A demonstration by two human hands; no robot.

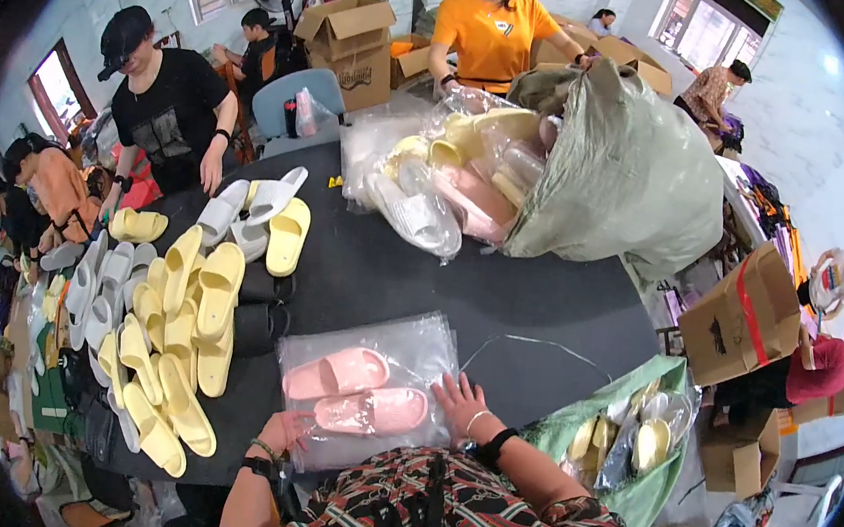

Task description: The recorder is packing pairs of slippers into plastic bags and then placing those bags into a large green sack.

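Observation:
A pair of pink slippers, the upper one (337, 374) and the lower one (372, 411), lies side by side on a stack of clear plastic bags (420, 342). The lower slipper has a glossy look, as if under film. At the stack's left edge is my left hand (285, 430), its fingers apart beside the lower slipper's toe end and touching the plastic. My right hand (463, 408) lies flat with spread fingers on the stack's right edge. Whether any slipper is fully inside a bag, I cannot tell.
Loose yellow slippers (220, 291) and grey ones (80, 289) are heaped at left on the dark table (538, 309). Bagged slippers (417, 208) spill from a large grey-green sack (631, 171). A green sack (648, 494) stands at my right. Co-workers stand across the table.

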